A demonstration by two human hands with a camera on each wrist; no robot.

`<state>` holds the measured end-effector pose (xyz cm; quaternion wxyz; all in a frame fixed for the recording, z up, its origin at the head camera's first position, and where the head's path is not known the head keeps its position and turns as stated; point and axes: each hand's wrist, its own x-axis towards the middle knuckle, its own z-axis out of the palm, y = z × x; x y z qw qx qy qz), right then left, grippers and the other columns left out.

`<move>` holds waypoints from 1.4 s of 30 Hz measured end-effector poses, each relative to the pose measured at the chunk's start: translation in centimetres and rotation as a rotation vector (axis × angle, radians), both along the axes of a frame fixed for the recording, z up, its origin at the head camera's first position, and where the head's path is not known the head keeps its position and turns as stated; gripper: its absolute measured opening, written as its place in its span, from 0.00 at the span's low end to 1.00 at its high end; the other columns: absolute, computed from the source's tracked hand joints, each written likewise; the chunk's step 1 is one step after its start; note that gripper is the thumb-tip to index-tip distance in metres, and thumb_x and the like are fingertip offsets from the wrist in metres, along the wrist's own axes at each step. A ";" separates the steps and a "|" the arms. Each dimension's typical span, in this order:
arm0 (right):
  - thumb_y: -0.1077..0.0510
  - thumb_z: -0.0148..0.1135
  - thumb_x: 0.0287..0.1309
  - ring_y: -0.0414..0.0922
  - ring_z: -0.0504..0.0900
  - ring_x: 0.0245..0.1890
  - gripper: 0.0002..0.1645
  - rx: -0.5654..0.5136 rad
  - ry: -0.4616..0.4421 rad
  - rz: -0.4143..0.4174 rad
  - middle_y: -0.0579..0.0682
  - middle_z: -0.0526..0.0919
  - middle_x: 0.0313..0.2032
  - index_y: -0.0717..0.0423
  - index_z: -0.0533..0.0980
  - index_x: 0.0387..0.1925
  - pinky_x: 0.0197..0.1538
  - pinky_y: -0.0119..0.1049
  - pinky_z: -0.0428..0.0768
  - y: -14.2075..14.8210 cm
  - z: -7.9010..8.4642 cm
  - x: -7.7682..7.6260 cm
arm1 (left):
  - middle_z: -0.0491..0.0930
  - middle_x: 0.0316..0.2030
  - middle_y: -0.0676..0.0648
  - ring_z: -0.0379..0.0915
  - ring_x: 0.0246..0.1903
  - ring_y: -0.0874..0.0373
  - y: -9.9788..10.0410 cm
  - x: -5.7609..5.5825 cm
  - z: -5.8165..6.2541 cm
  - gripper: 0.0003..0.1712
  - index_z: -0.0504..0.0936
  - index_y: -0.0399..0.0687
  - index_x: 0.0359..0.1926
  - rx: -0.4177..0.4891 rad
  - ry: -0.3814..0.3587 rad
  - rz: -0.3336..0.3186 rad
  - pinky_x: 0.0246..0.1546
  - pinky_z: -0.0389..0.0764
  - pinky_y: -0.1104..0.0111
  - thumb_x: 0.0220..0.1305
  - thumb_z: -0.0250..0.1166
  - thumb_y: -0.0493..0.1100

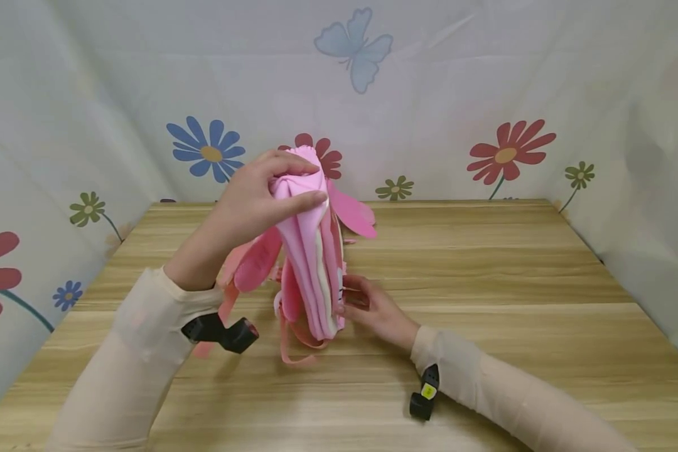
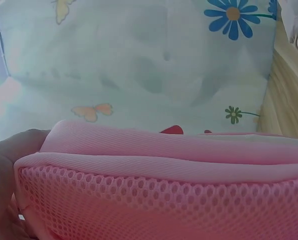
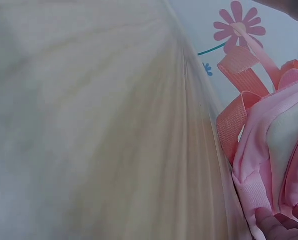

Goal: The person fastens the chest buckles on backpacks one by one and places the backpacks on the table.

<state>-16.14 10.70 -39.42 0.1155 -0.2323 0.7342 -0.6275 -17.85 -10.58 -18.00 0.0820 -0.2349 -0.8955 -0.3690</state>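
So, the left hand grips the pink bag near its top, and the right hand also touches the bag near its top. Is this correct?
Not quite: the right hand touches the pink bag low down, not near its top, as the head view shows. The left hand does grip it near the top.

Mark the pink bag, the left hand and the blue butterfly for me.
Pink bag (image 1: 309,270): head view, on the middle of its narrow side.
Left hand (image 1: 251,199): head view, on the back of the hand.
Blue butterfly (image 1: 355,51): head view, near the middle of the print.
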 end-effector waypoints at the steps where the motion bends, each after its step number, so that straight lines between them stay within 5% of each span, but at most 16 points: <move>1: 0.58 0.61 0.62 0.62 0.70 0.64 0.38 -0.005 0.000 -0.001 0.68 0.66 0.65 0.70 0.57 0.67 0.66 0.50 0.70 -0.1 0.0 0.0 | 0.75 0.54 0.46 0.68 0.50 0.52 0.1 -0.1 0.0 0.25 0.81 0.52 0.55 0.000 -0.001 0.005 0.43 0.77 0.61 0.57 0.67 0.55; 11: 0.56 0.61 0.63 0.59 0.70 0.65 0.39 0.017 -0.036 0.023 0.65 0.66 0.66 0.66 0.57 0.68 0.67 0.48 0.70 0.4 0.4 0.0 | 0.73 0.57 0.48 0.69 0.53 0.54 1.1 -0.5 0.5 0.27 0.80 0.51 0.55 -0.033 0.004 -0.042 0.46 0.80 0.58 0.55 0.69 0.54; 19: 0.57 0.60 0.63 0.58 0.70 0.65 0.36 0.093 -0.029 0.092 0.61 0.68 0.67 0.62 0.59 0.69 0.66 0.48 0.70 2.8 1.1 -0.5 | 0.74 0.57 0.46 0.68 0.56 0.52 2.4 -0.4 0.9 0.29 0.80 0.51 0.55 -0.094 0.020 -0.071 0.50 0.78 0.59 0.53 0.71 0.55; 23: 0.59 0.57 0.65 0.60 0.69 0.65 0.34 0.080 -0.044 0.061 0.63 0.65 0.67 0.64 0.59 0.68 0.64 0.42 0.73 4.8 2.0 -0.9 | 0.74 0.59 0.47 0.67 0.60 0.53 2.9 -0.3 1.0 0.30 0.79 0.50 0.56 -0.086 0.034 -0.103 0.53 0.77 0.59 0.52 0.71 0.55; 28: 0.59 0.54 0.67 0.58 0.75 0.60 0.29 0.055 -0.019 -0.109 0.68 0.67 0.64 0.68 0.61 0.65 0.60 0.39 0.77 7.1 4.6 -1.6 | 0.73 0.60 0.47 0.66 0.61 0.54 3.2 -0.2 0.9 0.30 0.79 0.50 0.57 -0.054 0.042 -0.115 0.55 0.75 0.58 0.53 0.71 0.54; 34: 0.54 0.54 0.68 0.33 0.80 0.47 0.26 0.104 0.104 -0.289 0.64 0.73 0.58 0.65 0.67 0.62 0.51 0.24 0.79 8.8 9.1 -2.2 | 0.71 0.63 0.48 0.65 0.63 0.55 3.3 -0.2 0.3 0.32 0.76 0.51 0.60 0.037 0.046 -0.129 0.60 0.74 0.58 0.55 0.71 0.51; 42: 0.55 0.56 0.66 0.37 0.78 0.53 0.24 0.157 0.390 -0.277 0.55 0.77 0.57 0.59 0.71 0.61 0.55 0.25 0.77 7.7 15.2 -2.2 | 0.72 0.63 0.49 0.64 0.65 0.57 3.6 -0.1 -0.2 0.34 0.72 0.50 0.64 0.118 0.097 -0.141 0.66 0.68 0.59 0.56 0.70 0.50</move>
